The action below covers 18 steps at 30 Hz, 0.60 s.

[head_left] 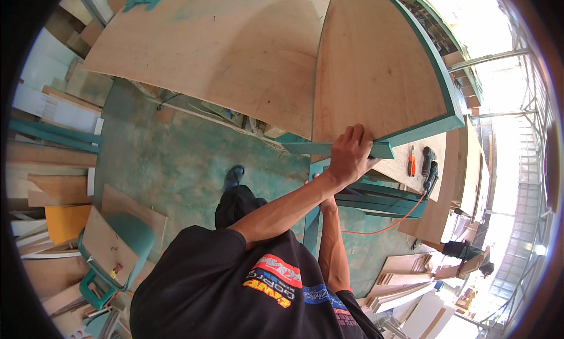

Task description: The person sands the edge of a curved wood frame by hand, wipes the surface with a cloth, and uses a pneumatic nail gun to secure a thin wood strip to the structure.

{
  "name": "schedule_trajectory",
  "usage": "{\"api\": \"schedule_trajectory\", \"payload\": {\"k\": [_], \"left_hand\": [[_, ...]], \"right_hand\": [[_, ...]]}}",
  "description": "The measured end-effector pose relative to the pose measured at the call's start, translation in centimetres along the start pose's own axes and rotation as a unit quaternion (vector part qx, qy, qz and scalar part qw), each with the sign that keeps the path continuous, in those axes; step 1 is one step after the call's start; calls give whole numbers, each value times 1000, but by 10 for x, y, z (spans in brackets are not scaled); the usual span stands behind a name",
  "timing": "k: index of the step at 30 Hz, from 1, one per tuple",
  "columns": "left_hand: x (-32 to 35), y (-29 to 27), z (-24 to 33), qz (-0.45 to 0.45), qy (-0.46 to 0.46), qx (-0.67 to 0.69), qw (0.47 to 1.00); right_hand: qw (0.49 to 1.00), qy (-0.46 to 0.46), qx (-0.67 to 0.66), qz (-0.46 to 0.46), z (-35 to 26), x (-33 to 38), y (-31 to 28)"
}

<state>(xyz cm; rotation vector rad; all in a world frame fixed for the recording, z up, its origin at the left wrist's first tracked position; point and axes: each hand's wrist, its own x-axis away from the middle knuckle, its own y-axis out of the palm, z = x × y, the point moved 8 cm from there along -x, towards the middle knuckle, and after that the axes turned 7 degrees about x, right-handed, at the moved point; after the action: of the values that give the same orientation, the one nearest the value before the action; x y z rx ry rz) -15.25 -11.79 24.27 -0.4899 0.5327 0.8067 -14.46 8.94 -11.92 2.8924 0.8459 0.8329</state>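
My left hand point(351, 154) is closed over a short green wooden strip point(383, 150), which lies along the near edge of a wooden panel with a curved green-edged frame point(382, 69). My left forearm crosses in front of my right hand point(327, 201), so only part of that hand shows. It appears closed on a long green wooden strip point(312, 226) that slants down beside my right forearm. The curved panel stands tilted up at the right end of a large plywood sheet point(235, 51).
On the bench at right lie an orange-handled screwdriver point(412, 161) and a dark power tool point(430, 169) with an orange line point(382, 231) trailing down. Stacked green strips point(376, 199) sit below. A green chair point(129, 239) and leaning boards point(64, 189) stand left; another person point(464, 251) is far right.
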Motion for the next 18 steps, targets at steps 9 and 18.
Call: {"api": "schedule_trajectory", "payload": {"k": [9,18], "left_hand": [[0,-2,-3,2,-7,-8,1000],[-1,-4,-3,12,3,-4,1000]], "right_hand": [[999,1,15,-43,-5,-2,5],[999,-1,37,-21,-26,7,19]]}}
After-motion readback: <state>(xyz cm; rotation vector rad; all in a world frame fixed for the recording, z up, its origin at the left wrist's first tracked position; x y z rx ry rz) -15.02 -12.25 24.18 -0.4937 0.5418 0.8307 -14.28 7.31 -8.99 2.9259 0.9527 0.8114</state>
